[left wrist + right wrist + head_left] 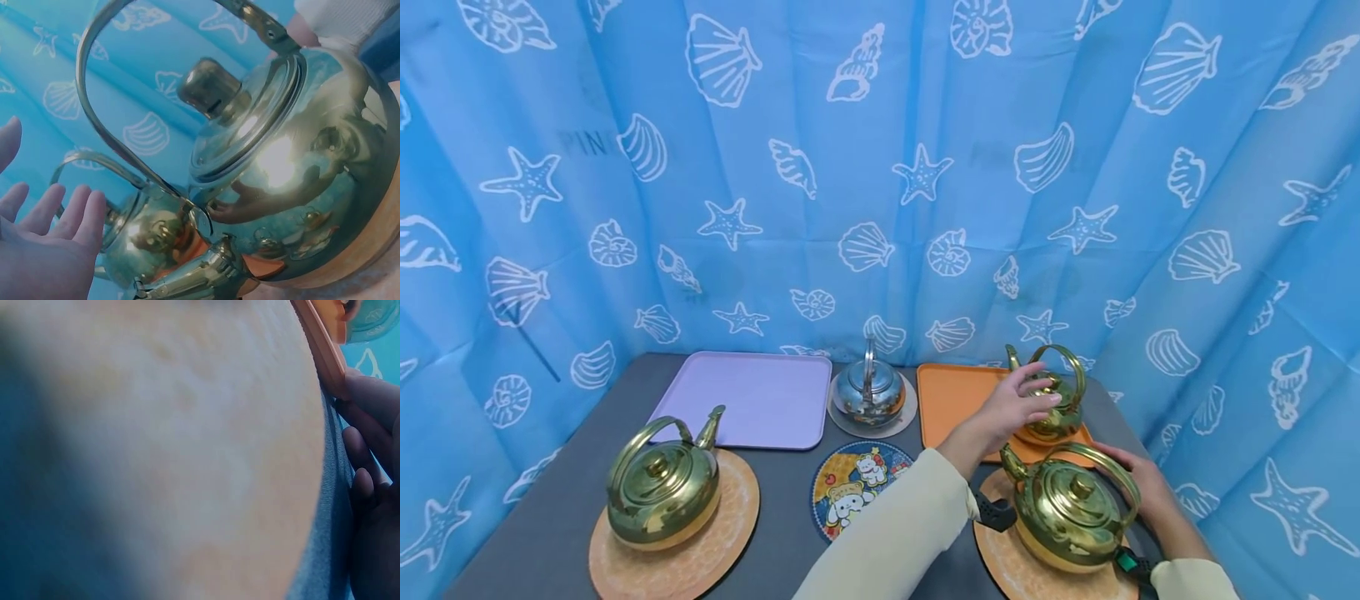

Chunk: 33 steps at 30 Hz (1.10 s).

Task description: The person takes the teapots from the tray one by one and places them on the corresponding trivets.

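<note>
Reaching forward across the bench (557, 508), you are stretching your left arm out in its cream sleeve (887, 533) so that your left hand (1018, 404) is hovering at the small brass kettle (1051, 398) on the orange tray (951, 400). Its fingers are spreading straight and relaxed, with the fingertips just at the kettle's lid and handle; they are curling round nothing. In the left wrist view the same open palm (44, 250) is showing beside the kettle's arched handle, a little apart from it.

Your right hand (1138, 487) is lying low at the right side of the bench, behind the large brass kettle (1067, 512) that is sitting on a round orange mat (1022, 571) nearest you. Its fingers (369, 444) are resting flat and extended on the bench, just beside the tray's edge, gripping nothing. The right wrist view is mostly being filled by a blurred pale surface.

Further left, a silver kettle (870, 392) is standing on a grey mat between the orange tray and a purple tray (752, 400), a cartoon coaster (857, 487) is lying in the middle, and another brass kettle (662, 483) is sitting on its own mat at the left.
</note>
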Available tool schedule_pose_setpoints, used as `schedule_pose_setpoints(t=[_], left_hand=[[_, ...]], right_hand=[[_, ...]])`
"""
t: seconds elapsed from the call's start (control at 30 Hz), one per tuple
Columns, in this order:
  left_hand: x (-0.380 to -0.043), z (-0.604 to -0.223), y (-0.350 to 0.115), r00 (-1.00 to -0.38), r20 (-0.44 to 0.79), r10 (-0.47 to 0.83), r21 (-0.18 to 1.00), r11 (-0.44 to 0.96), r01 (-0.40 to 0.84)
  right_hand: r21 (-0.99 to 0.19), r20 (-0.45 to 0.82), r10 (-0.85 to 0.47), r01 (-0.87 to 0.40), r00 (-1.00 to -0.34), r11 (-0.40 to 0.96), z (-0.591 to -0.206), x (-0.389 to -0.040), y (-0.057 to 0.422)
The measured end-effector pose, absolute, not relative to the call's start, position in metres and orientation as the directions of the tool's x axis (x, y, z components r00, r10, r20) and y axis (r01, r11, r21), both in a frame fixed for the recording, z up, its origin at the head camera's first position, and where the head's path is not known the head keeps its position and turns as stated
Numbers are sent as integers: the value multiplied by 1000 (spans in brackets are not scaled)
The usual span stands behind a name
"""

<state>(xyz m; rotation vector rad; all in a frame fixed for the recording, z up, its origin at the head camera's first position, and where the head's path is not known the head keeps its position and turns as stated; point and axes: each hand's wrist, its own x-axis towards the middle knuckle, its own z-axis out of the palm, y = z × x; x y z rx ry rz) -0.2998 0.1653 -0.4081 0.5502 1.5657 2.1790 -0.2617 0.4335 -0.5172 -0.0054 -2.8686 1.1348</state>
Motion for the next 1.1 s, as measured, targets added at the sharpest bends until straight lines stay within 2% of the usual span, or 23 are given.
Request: schedule_pose_setpoints(t=[0.5,0.83,1.1], left_hand=[[-317,-414,178,-854,24,519,956,-262,-133],[-317,-405,183,-783,6,623,946,-257,-197],[-315,-406,183,-760,-29,649,943,-233,-236]], right_hand=[[-655,70,42,-15,-997,756,-518,-260,436],[-628,123,30,-55,-992,776,-518,-257,436],[-603,131,21,-63,-991,796,-519,-260,433]])
